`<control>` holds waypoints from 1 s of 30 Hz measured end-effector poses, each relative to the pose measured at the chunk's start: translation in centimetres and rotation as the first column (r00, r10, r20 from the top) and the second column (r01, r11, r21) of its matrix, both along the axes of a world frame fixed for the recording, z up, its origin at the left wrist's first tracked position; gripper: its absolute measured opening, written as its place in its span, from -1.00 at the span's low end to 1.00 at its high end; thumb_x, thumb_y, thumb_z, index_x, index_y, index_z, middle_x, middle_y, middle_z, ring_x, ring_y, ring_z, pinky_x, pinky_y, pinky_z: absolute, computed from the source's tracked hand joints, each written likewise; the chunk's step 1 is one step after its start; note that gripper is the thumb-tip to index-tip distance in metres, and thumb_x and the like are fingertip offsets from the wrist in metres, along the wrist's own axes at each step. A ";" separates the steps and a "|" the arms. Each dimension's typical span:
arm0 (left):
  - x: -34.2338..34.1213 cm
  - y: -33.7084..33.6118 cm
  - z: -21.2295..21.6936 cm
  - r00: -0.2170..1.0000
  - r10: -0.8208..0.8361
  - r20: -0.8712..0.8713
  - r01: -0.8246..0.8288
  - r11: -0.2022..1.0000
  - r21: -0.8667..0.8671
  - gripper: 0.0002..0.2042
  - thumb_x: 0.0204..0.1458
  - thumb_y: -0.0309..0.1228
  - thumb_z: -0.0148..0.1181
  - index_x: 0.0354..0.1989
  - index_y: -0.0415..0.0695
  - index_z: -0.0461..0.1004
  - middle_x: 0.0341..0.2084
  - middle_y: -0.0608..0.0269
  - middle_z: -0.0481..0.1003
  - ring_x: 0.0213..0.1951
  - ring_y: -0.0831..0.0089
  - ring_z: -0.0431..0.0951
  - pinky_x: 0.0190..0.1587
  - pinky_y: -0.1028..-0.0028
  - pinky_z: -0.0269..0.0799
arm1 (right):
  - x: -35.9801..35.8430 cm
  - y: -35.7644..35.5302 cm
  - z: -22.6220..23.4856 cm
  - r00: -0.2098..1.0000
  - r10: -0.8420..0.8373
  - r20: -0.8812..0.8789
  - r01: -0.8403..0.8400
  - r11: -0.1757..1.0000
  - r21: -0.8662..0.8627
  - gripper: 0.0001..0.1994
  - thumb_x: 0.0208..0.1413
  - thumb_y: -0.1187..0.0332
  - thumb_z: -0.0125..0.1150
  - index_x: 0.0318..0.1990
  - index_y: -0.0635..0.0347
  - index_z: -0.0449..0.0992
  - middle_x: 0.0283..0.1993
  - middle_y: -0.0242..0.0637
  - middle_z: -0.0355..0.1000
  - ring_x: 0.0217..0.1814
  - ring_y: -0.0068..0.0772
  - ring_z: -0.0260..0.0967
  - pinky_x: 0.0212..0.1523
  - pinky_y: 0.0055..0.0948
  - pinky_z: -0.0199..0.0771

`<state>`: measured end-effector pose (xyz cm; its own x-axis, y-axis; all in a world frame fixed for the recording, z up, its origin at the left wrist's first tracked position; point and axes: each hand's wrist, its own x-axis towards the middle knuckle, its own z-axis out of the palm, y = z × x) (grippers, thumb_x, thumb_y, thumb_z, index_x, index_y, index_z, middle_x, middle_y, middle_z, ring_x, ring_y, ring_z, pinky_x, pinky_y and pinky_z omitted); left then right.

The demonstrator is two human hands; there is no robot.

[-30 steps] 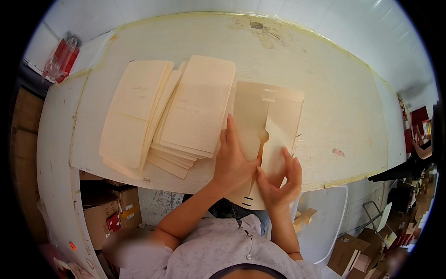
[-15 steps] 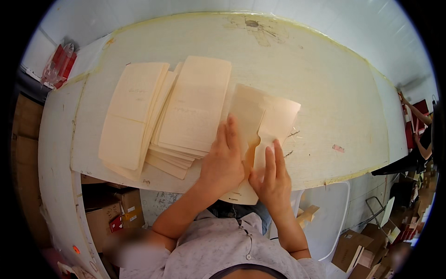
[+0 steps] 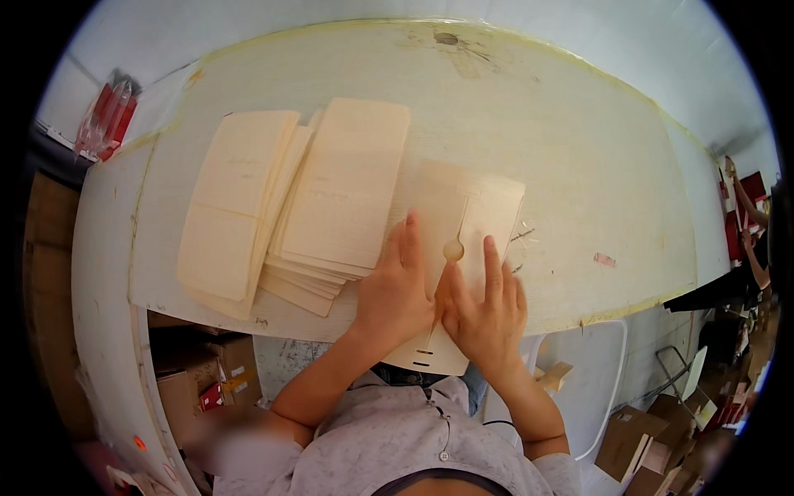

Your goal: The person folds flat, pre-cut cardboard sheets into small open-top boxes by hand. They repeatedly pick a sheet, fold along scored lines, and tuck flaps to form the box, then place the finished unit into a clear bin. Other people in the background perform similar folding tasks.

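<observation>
A cream card sleeve point(image 3: 488, 202) lies folded on the table in front of me, its two flaps meeting around a round cutout near the middle. Its near end, with two dark slots, juts past the table edge. My left hand point(image 3: 399, 289) rests on the left flap, fingers stretched out. On the right flap my right hand point(image 3: 488, 310) presses flat, fingers spread, its index finger pointing away from me. To the left of the sleeve lies a fanned stack of similar cream cards point(image 3: 347, 182), and beside it another stack point(image 3: 236, 198).
The pale table point(image 3: 579, 140) has tape along its far edge. Cardboard boxes point(image 3: 236, 368) sit under it at left, and a white bin point(image 3: 587, 372) stands below its right front edge. A red plastic-wrapped item point(image 3: 107, 120) lies far left. Another person's arm point(image 3: 744, 198) shows at far right.
The right flap has come down flatter, closing the gap so the cutout now reads as a full circle. My right hand has flattened and spread over it; the sleeve has shifted slightly toward me.
</observation>
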<state>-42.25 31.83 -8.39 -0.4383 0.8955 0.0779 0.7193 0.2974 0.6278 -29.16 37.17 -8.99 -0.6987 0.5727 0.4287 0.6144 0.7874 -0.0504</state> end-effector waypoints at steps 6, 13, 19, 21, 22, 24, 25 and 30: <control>-0.2 0.0 1.0 0.988 0.045 0.145 -0.040 0.999 -0.035 -0.03 -0.23 -0.37 0.30 0.31 -0.22 -0.26 0.15 -0.14 0.08 0.03 -0.07 0.34 -0.10 0.18 0.43 | -1.0 1.1 0.6 0.998 0.016 0.054 -0.023 0.991 0.134 -0.79 -0.10 0.23 0.18 -0.24 -0.16 0.46 0.32 -0.35 0.10 0.24 0.37 0.07 0.04 0.30 0.05; -0.1 0.3 0.8 0.996 0.051 0.076 -0.058 0.993 0.101 -0.02 -0.25 -0.42 0.30 0.31 -0.26 -0.27 0.11 -0.13 0.12 -0.04 -0.05 0.40 -0.16 0.21 0.47 | -1.5 1.2 0.4 1.000 -0.002 0.027 0.001 1.000 0.024 -0.79 -0.12 0.30 0.21 -0.25 -0.07 0.45 0.34 -0.29 0.07 0.26 0.41 0.00 -0.18 0.13 0.28; -0.4 0.2 0.7 0.992 0.031 0.123 -0.053 0.982 0.183 -0.03 -0.27 -0.43 0.32 0.30 -0.21 -0.22 0.06 -0.13 0.18 -0.01 -0.04 0.38 -0.13 0.22 0.45 | -1.5 1.7 -0.5 0.997 0.083 0.009 -0.083 0.993 0.085 -0.90 -0.08 0.42 0.17 -0.36 0.13 0.46 0.34 -0.22 0.06 0.24 0.31 0.10 -0.34 -0.26 0.34; -0.6 0.2 0.8 0.992 0.030 0.122 -0.052 0.981 0.185 -0.05 -0.29 -0.43 0.33 0.29 -0.21 -0.18 0.04 -0.12 0.19 -0.02 -0.04 0.37 -0.12 0.22 0.45 | -1.5 1.9 -0.8 0.987 0.124 -0.097 -0.112 0.986 0.124 -0.93 -0.08 0.42 0.17 -0.41 0.16 0.44 0.33 -0.12 0.05 0.24 0.29 0.12 -0.33 -0.26 0.37; -0.7 0.2 0.8 0.991 0.038 0.132 -0.060 0.983 0.171 -0.06 -0.30 -0.43 0.33 0.28 -0.22 -0.16 0.03 -0.12 0.19 -0.02 -0.04 0.37 -0.12 0.21 0.45 | -1.4 1.9 -1.0 0.978 0.146 -0.150 -0.124 0.982 0.146 -0.93 -0.08 0.43 0.16 -0.43 0.18 0.44 0.33 -0.08 0.05 0.24 0.28 0.13 -0.32 -0.26 0.39; -0.8 0.1 0.8 0.987 0.056 0.153 -0.075 0.989 0.127 -0.08 -0.32 -0.43 0.34 0.26 -0.22 -0.12 0.01 -0.11 0.20 -0.02 -0.04 0.37 -0.12 0.21 0.44 | -1.2 2.1 -1.2 0.967 0.182 -0.177 -0.165 0.980 0.108 -0.91 -0.09 0.42 0.17 -0.41 0.21 0.44 0.31 0.03 0.05 0.24 0.27 0.14 -0.27 -0.24 0.43; -0.8 0.0 0.8 0.984 0.065 0.166 -0.081 0.992 0.095 -0.09 -0.32 -0.44 0.34 0.25 -0.22 -0.11 0.00 -0.10 0.20 -0.02 -0.04 0.37 -0.12 0.20 0.44 | -1.0 2.1 -1.2 0.960 0.195 -0.201 -0.181 0.980 0.087 -0.90 -0.09 0.42 0.17 -0.40 0.23 0.44 0.30 0.09 0.04 0.24 0.26 0.14 -0.25 -0.22 0.45; -0.8 -0.2 0.4 0.970 0.068 0.232 -0.090 0.992 0.085 -0.11 -0.32 -0.47 0.32 0.25 -0.22 -0.09 0.00 -0.08 0.19 0.01 -0.01 0.31 -0.04 0.21 0.36 | -0.3 1.6 -0.7 0.947 0.196 -0.255 -0.218 0.974 -0.060 -0.81 -0.15 0.44 0.19 -0.32 0.27 0.46 0.27 0.21 0.04 0.21 0.26 0.17 -0.13 -0.19 0.48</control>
<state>-43.01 31.63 -8.02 -0.5235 0.8505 0.0496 0.5302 0.2796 0.8005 -29.47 38.76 -9.74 -0.6847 0.4690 0.5579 0.3984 0.8818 -0.2524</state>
